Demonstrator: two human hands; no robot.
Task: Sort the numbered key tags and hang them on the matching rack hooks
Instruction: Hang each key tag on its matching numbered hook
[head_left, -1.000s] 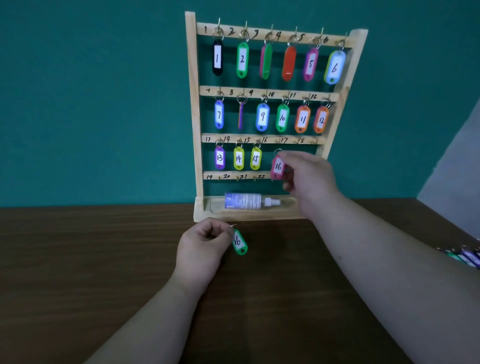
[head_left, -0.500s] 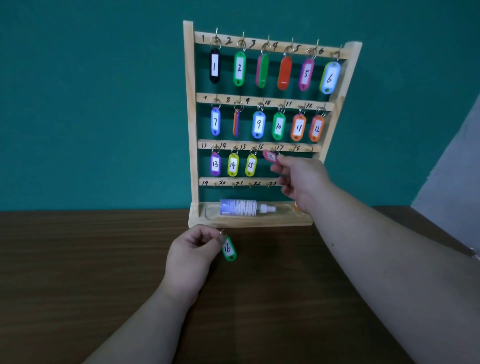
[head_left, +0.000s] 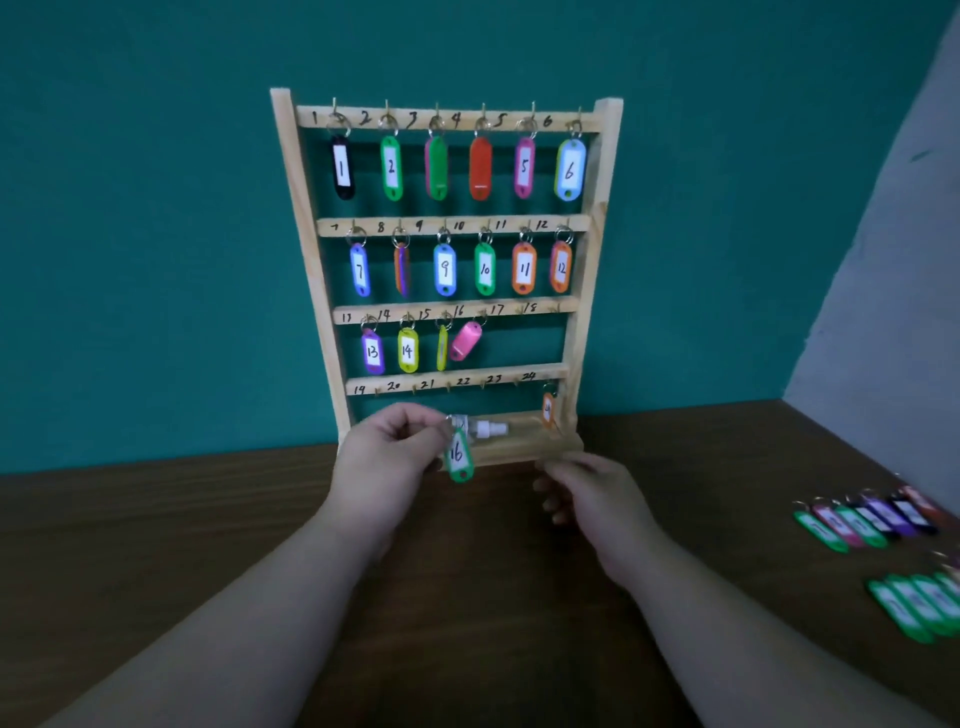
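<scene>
A wooden rack (head_left: 602, 171) with numbered hooks stands against the teal wall. Tags 1 to 15 hang on its upper three rows. A pink tag (head_left: 466, 340) hangs tilted from hook 16. An orange tag (head_left: 548, 409) hangs at the bottom right hook. My left hand (head_left: 387, 460) pinches the ring of a green tag marked 16 (head_left: 459, 457), which dangles in front of the rack's base. My right hand (head_left: 592, 496) hovers low beside the base, fingers loosely curled, holding nothing.
A small spray bottle (head_left: 485, 429) lies in the rack's base tray. Several loose tags (head_left: 867, 517) lie in a row on the brown table at the right, with more green tags (head_left: 919, 603) nearer the edge. A grey wall rises at the right.
My right hand let go of the pink tag at hook 16 and dropped to the table. My left hand rose with the green tag toward the rack's base.
</scene>
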